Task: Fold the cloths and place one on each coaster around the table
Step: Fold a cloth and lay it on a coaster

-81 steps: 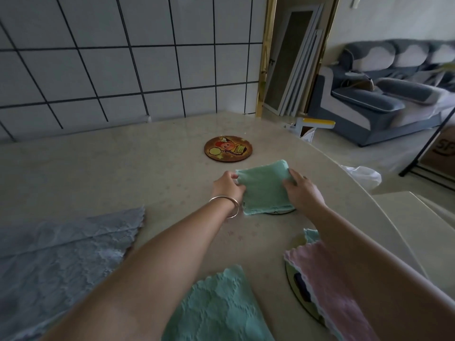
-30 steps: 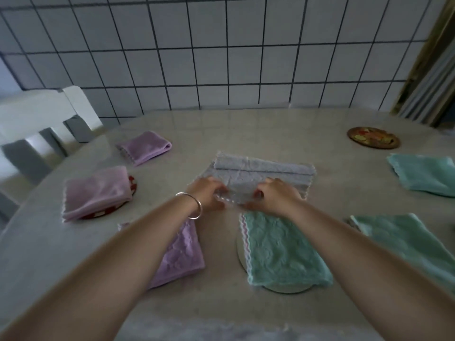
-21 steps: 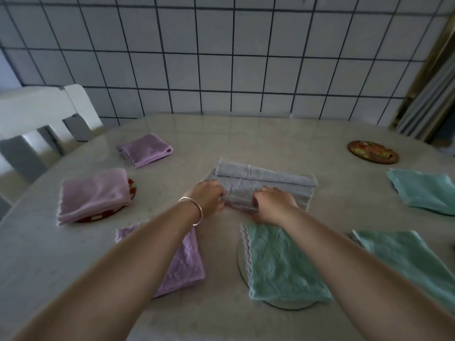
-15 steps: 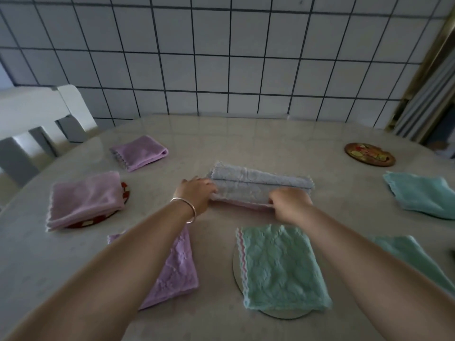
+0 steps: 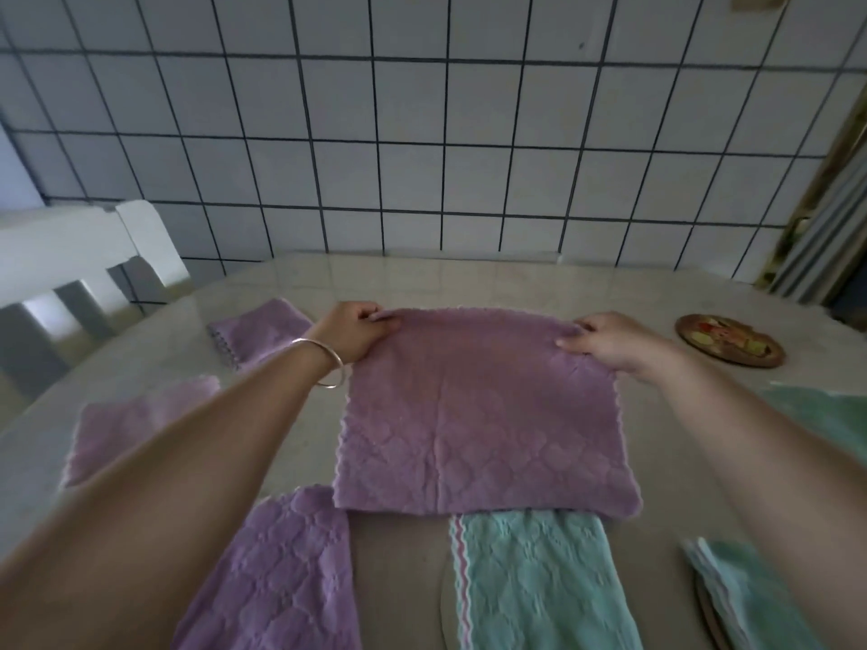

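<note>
A purple cloth (image 5: 478, 415) hangs spread out above the middle of the table. My left hand (image 5: 354, 328) pinches its top left corner and my right hand (image 5: 610, 342) pinches its top right corner. Its lower edge overlaps a folded teal cloth (image 5: 539, 584) lying on a round coaster (image 5: 445, 612) near me. A bare brown picture coaster (image 5: 729, 340) sits at the far right. Folded purple cloths lie at the far left (image 5: 258, 328), at the left (image 5: 136, 424) and at the near left (image 5: 281, 579).
More teal cloths lie at the right edge (image 5: 825, 415) and near right (image 5: 750, 602). A white chair (image 5: 79, 265) stands at the table's left. A tiled wall (image 5: 422, 133) rises behind the table (image 5: 469, 279), and a door frame (image 5: 825, 204) is at the right.
Half a second ago both hands pressed a folded grey cloth on the table. Now they hold a purple cloth spread by its top corners, and the grey cloth is out of sight.
</note>
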